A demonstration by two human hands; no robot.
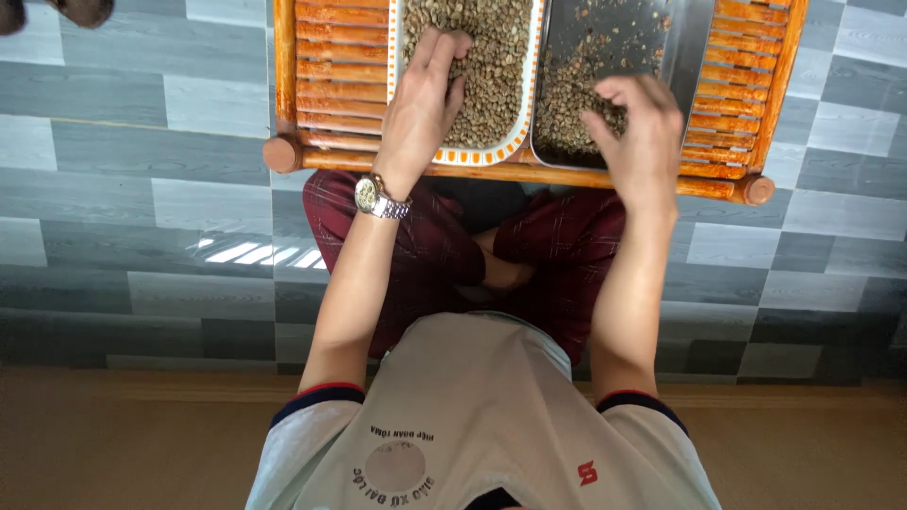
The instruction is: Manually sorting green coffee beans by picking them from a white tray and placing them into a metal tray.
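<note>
Left hand rests in the white tray of pale green beans, fingers together, pressed flat on the heap. Right hand hovers over the metal tray, fingers curled and slightly apart above its beans.

Judgement: beans light, hard, loose, prone to roll; best pinched singly or scooped.

Both trays touch, centred on a slatted wooden table; raised tray rims hem them in, with little room either side.

Slatted varnished wood table – glossy metal tray, perhaps steel – matt, rough beans
</note>
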